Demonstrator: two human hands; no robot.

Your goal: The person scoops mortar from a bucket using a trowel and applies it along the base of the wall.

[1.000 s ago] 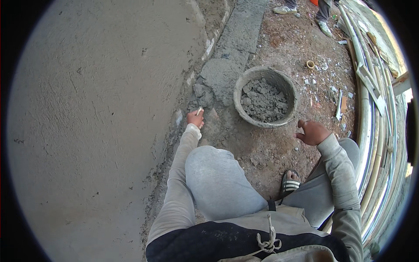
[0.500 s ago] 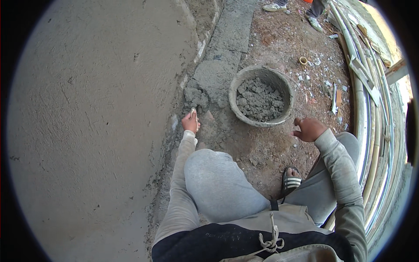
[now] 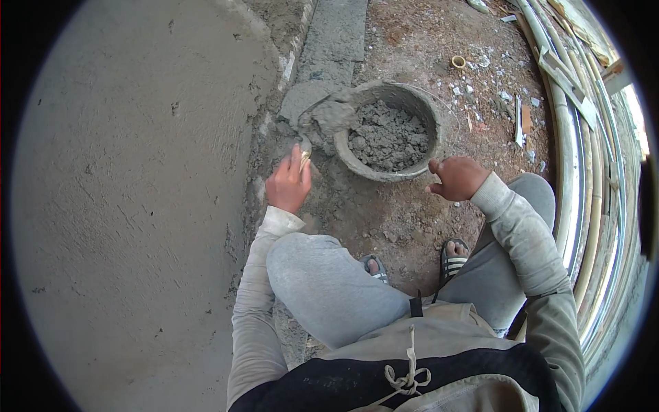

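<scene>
My left hand (image 3: 289,184) is closed round the pale handle of a trowel (image 3: 305,155). A blurred lump of wet grey mortar (image 3: 331,118) lies over the trowel's blade, between the wall's foot and the bucket's left rim. The round, mortar-crusted bucket (image 3: 384,175) holds a rough heap of mortar (image 3: 388,141). My right hand (image 3: 458,178) is just by the bucket's right rim, fingers loosely curled, thumb and forefinger apart with nothing between them. Whether its fingertips touch the rim, I cannot tell.
A grey plastered wall (image 3: 144,206) fills the left side. Mortar-covered boards (image 3: 334,34) run along its foot. Long pipes and poles (image 3: 566,158) lie at the right. A tan ring (image 3: 458,62) and white scraps (image 3: 505,95) are scattered on the dirt beyond the bucket.
The mortar lump has come up off the pile on the trowel and moved right toward the bucket. My right hand has come closer to the bucket's rim. The view has shifted.
</scene>
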